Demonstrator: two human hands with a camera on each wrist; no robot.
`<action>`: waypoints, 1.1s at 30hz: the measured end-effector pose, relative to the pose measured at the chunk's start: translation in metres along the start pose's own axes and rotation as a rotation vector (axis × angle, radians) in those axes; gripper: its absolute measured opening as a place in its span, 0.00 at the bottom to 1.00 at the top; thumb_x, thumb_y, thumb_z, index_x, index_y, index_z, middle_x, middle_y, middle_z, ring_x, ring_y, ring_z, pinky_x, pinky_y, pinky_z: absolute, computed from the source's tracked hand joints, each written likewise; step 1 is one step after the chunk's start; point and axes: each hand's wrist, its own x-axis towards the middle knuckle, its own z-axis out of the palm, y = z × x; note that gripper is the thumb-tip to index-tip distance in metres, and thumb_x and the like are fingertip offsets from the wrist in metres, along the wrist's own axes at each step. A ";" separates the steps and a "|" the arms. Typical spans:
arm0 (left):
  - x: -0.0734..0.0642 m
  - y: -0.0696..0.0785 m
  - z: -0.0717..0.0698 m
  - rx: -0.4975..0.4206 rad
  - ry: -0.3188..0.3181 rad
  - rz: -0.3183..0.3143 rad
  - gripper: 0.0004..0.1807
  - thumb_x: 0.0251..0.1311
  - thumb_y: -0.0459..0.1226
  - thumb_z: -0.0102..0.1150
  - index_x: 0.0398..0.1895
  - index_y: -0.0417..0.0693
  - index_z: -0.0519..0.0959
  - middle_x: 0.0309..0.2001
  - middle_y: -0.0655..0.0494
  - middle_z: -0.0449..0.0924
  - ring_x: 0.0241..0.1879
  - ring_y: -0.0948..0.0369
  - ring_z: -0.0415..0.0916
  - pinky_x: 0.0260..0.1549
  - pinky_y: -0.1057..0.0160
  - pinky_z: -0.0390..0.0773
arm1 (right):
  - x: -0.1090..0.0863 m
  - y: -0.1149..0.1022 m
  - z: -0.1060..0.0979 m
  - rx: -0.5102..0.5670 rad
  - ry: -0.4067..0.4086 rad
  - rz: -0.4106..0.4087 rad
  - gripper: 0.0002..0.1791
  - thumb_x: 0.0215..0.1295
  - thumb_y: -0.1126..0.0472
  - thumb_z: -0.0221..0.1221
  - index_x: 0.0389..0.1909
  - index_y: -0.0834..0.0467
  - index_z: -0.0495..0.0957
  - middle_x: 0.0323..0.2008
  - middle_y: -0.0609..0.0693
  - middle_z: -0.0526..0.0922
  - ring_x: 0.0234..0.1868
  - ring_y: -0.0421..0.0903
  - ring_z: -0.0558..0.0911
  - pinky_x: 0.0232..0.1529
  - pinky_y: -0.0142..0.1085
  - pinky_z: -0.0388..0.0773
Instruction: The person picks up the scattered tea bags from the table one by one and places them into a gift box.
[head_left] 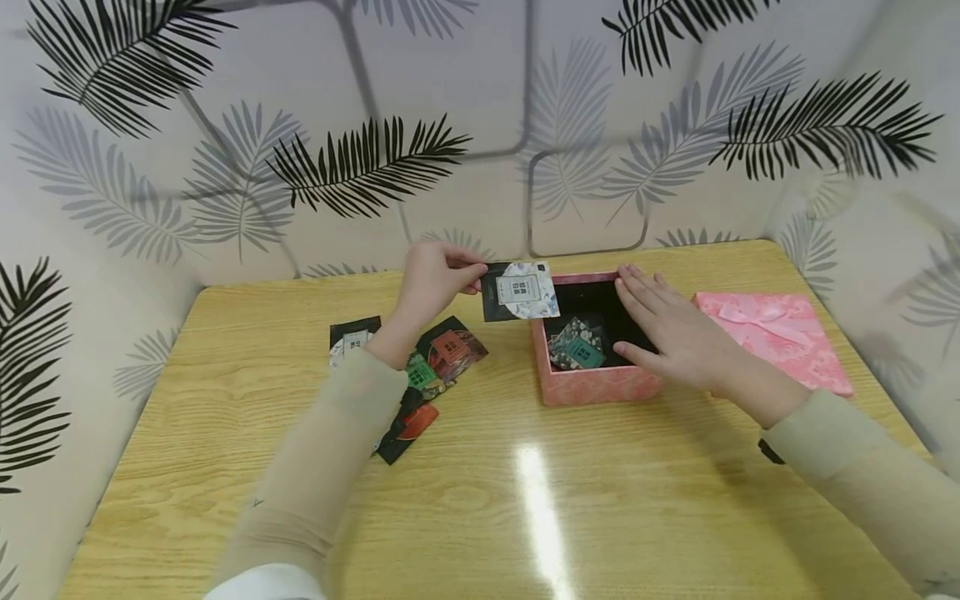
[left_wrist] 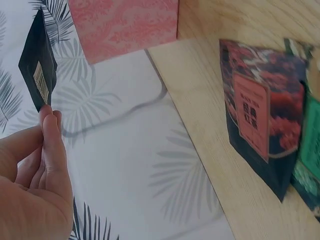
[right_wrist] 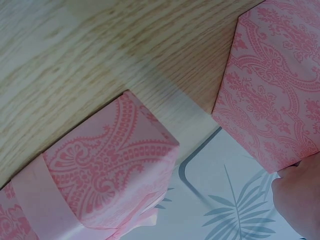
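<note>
Between thumb and fingertips, my left hand pinches a black and white tea sachet by its left edge. It overlaps the left rim of the pink box in the head view; the left wrist view shows its dark side with a barcode label. Inside the box lies a sachet with a teal label. My right hand rests at the box's right side, fingers extended along the rim and thumb apart. In the right wrist view only part of this hand shows, against the patterned box wall.
Several sachets lie on the wooden table left of the box, among them a red-labelled one and a green-labelled one, partly behind my left forearm. The pink lid with a bow sits at the right. Leaf-patterned fabric rises behind.
</note>
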 end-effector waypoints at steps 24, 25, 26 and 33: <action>0.005 0.022 0.069 0.121 -0.118 0.097 0.07 0.70 0.31 0.68 0.46 0.36 0.90 0.40 0.43 0.92 0.31 0.53 0.90 0.31 0.70 0.87 | 0.001 -0.001 0.001 0.008 0.006 -0.008 0.48 0.80 0.42 0.55 0.83 0.70 0.49 0.85 0.67 0.46 0.87 0.65 0.47 0.88 0.53 0.40; 0.005 0.022 0.071 0.127 -0.124 0.093 0.07 0.70 0.31 0.68 0.46 0.37 0.90 0.39 0.43 0.92 0.31 0.53 0.90 0.30 0.70 0.87 | 0.001 -0.001 0.001 0.012 0.006 -0.008 0.48 0.80 0.42 0.55 0.83 0.70 0.49 0.85 0.67 0.46 0.87 0.65 0.47 0.88 0.52 0.40; 0.006 0.022 0.072 0.137 -0.131 0.088 0.07 0.71 0.32 0.68 0.46 0.38 0.91 0.38 0.44 0.92 0.31 0.54 0.90 0.30 0.70 0.86 | 0.001 -0.002 0.001 0.016 0.006 -0.009 0.48 0.79 0.43 0.56 0.83 0.70 0.49 0.85 0.67 0.46 0.87 0.65 0.47 0.88 0.52 0.40; 0.008 0.024 0.084 0.200 -0.162 0.100 0.08 0.72 0.35 0.67 0.47 0.42 0.91 0.37 0.48 0.93 0.30 0.59 0.88 0.31 0.71 0.85 | 0.001 -0.001 -0.001 0.025 0.002 -0.004 0.48 0.80 0.43 0.56 0.84 0.69 0.48 0.86 0.66 0.45 0.87 0.64 0.47 0.88 0.55 0.41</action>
